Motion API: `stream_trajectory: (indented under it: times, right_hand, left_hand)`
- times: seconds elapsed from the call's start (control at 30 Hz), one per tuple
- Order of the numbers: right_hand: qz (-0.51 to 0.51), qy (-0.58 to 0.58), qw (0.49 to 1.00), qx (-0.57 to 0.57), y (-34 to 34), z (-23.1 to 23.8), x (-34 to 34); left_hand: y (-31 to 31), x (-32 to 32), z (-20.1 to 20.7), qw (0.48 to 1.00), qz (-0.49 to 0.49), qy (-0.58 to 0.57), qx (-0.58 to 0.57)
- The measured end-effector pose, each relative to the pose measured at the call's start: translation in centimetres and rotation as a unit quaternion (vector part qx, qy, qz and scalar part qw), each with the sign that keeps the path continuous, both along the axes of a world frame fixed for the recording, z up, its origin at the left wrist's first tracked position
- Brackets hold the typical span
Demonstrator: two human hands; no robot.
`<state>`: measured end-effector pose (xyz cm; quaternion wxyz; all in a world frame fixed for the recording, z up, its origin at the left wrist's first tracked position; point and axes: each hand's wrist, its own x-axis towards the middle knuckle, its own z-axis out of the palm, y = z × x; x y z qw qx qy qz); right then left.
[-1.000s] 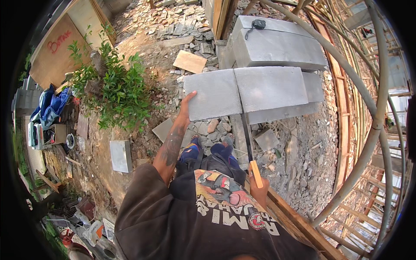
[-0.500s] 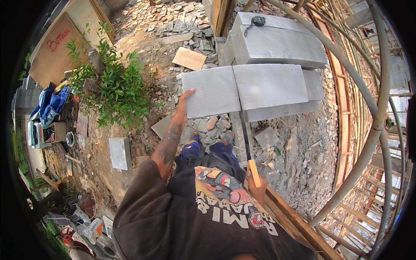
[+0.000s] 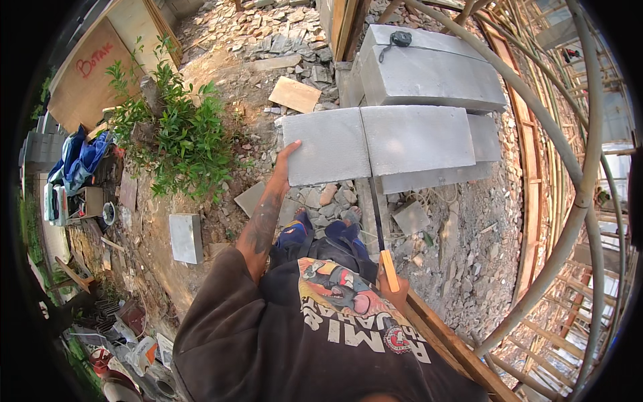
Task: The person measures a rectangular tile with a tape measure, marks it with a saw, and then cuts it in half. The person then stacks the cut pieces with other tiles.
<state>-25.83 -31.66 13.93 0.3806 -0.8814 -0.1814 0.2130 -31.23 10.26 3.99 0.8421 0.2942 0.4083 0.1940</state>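
Note:
A long grey lightweight concrete block [image 3: 418,137] lies across other blocks, its left part [image 3: 325,146] jutting out past them. A dark, straight cut line divides the two parts. My left hand [image 3: 289,155] grips the left end, thumb on the top face and the other fingers mostly hidden at the side. In my right hand [image 3: 395,293] is the pale wooden handle of a handsaw [image 3: 388,270]. Its narrow dark blade [image 3: 376,214] runs away from me up to the near edge of the block, in line with the cut.
Behind stand larger grey blocks [image 3: 435,67] with a black tape measure [image 3: 400,39] on top. Bent poles [image 3: 559,147] arch along the right. A leafy shrub [image 3: 171,130] and a small grey block [image 3: 185,238] are at left. Rubble [image 3: 315,197] and timber beams [image 3: 455,342] lie near me.
The saw handle and my right hand have shifted slightly left. My left hand keeps its place on the block, and the whole view has shifted a little.

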Motion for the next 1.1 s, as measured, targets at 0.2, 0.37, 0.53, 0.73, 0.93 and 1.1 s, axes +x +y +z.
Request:
stream_trajectory:
  times: [0.2, 0.37, 0.53, 0.73, 0.93, 1.1]
  right_hand:
    - [-0.014, -0.009, 0.998, 0.066, 10.7, -4.7, 4.7]
    - [-0.008, 0.005, 0.999, 0.053, 9.3, -2.5, 3.9]
    - [-0.019, -0.012, 0.998, 0.051, -0.2, -1.1, -0.2]
    - [-0.022, -0.003, 0.996, 0.086, 12.7, -5.6, 5.4]
    - [0.022, 0.011, 0.999, 0.032, 5.0, -2.2, 2.3]
    - [0.022, -0.009, 0.998, -0.05, -2.2, -0.6, -1.1]
  left_hand:
    - [0.5, 0.5, 0.3, 1.0, -0.014, 0.017, 0.021]
    - [0.6, -0.5, 0.3, 1.0, -0.014, 0.021, 0.0]
    - [0.2, 0.0, -0.1, 1.0, -0.004, 0.019, 0.0]
    - [0.4, 0.5, 0.8, 0.999, -0.016, 0.028, 0.009]
    - [0.4, -0.4, 0.8, 1.0, 0.016, 0.011, -0.004]
    - [-0.6, 0.1, 0.1, 1.0, 0.0, 0.007, -0.015]
